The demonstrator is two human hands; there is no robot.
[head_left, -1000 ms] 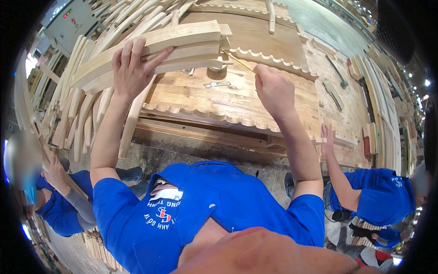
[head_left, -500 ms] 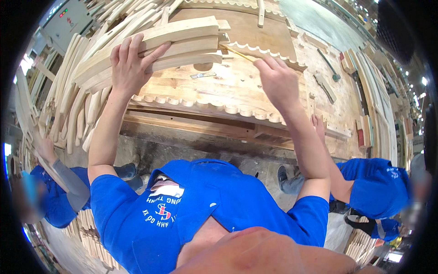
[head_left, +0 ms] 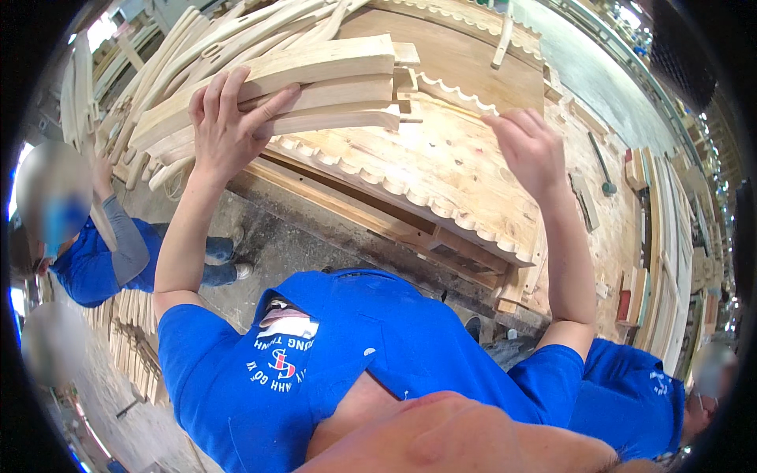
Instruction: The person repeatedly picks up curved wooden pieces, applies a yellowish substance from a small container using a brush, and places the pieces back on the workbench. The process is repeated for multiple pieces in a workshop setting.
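Observation:
My left hand (head_left: pixel 225 126) is closed around a bundle of pale curved wooden pieces (head_left: pixel 331 93), held up over the workbench (head_left: pixel 371 146). Narrower tenon-like ends (head_left: pixel 407 79) stick out at the bundle's right end. To the right of these ends, my right hand (head_left: pixel 530 150) is closed with thumb and fingers pinched on a thin yellow stick (head_left: pixel 465 112). The stick points left toward the tenon ends, with a gap between. Whether it is a brush or a pencil cannot be told.
Scalloped wooden strips (head_left: pixel 410 193) edge the bench. A heap of curved wooden parts (head_left: pixel 189 67) lies at the far left. A hammer-like tool (head_left: pixel 605 177) rests on the right side. One co-worker in blue (head_left: pixel 126 260) stands left; another (head_left: pixel 631 394) is close at right.
My right hand has moved right with the yellow stick, away from the bundle's ends. The bundle stays in my left hand. The view has turned, so the bench appears more slanted.

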